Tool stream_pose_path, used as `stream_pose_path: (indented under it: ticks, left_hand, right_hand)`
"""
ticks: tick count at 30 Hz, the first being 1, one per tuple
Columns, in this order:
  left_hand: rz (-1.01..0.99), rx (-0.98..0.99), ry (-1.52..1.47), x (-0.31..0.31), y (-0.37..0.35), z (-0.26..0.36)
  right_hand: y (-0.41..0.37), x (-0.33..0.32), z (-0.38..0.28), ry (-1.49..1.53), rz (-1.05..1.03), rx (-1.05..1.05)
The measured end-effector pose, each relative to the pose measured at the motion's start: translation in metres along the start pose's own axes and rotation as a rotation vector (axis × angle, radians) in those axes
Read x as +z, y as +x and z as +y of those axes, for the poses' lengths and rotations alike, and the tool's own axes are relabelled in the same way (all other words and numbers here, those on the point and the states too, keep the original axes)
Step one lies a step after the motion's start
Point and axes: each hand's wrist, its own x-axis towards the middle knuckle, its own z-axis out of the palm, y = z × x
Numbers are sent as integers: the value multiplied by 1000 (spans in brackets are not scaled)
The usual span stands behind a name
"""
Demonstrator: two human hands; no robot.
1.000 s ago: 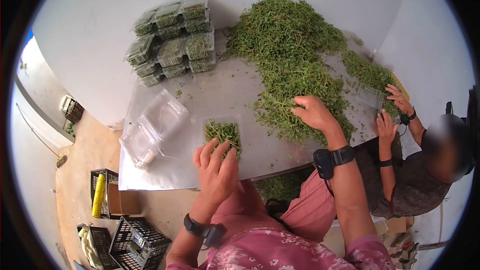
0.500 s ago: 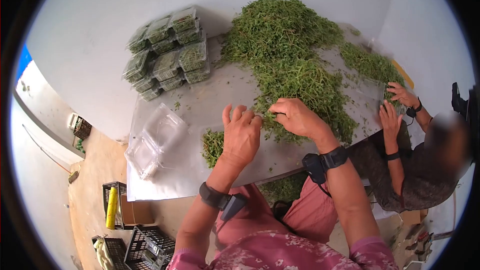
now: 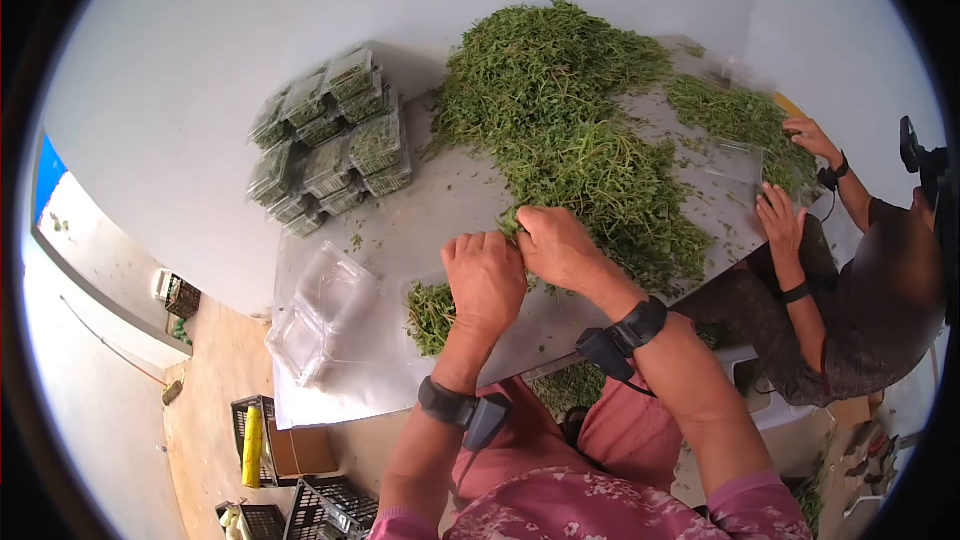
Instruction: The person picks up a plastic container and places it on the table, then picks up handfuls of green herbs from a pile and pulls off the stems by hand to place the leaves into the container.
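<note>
A large heap of green sprigs [image 3: 560, 80] spreads over the metal table [image 3: 450, 200]. At its near left edge my right hand [image 3: 562, 248] is closed on some green sprigs that show at its fingertips. My left hand [image 3: 484, 282] touches it from the left, fingers curled; what it holds, if anything, is hidden. Just left of my left wrist lies a small batch of sprigs [image 3: 430, 318]. Empty clear plastic containers [image 3: 318, 310] sit open farther left. Behind them, filled clear boxes [image 3: 330, 145] are stacked against the wall.
A co-worker [image 3: 850, 310] sits at the right, hands beside a smaller heap of sprigs [image 3: 730, 115] and a clear container [image 3: 737, 162]. Black crates [image 3: 325, 510] and a yellow roll [image 3: 252, 448] are on the floor at lower left.
My hands have come together, the left now with its fingers curled in. The co-worker's far hand has moved up onto the smaller heap. The view has shifted slightly.
</note>
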Motion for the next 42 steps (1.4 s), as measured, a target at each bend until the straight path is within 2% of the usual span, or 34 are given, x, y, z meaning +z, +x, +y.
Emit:
stream_pose_path:
  ticks: [3,6,7,9,10,12,17,21,28,31,35,42]
  left_hand:
    - [-12,-36,20,1,3,1]
    - [-20,-37,0,-2,-2,12]
    - [-26,-32,-11,-4,-5,15]
    - [0,-86,-124,-5,-5,11]
    - [15,-115,-184,-5,-5,8]
    - [14,-311,-378,-13,0,8]
    - [-55,-697,-936,-17,0,-17]
    - [-80,-818,-1108,-32,-4,-23]
    - [-293,-897,-1400,-31,-4,-6]
    - [-437,-818,-1495,-29,-6,-2]
    - [-536,-794,-1387,-22,-11,-5]
    - [-579,-815,-1253,-26,-10,-10]
  right_hand:
    - [5,-4,-7,-24,-123,221]
    - [15,3,13,95,111,355]
    - [21,-7,24,142,91,415]
    - [29,-13,48,390,91,454]
    - [27,-16,54,500,27,519]
    - [22,-37,34,719,-108,651]
    - [19,-35,26,993,-169,584]
    - [20,-31,22,1114,-237,505]
    - [18,-26,8,1407,-320,498]
    - [18,-19,10,1467,-340,486]
    - [20,-17,13,1439,-263,493]
    - [23,-31,25,1451,8,493]
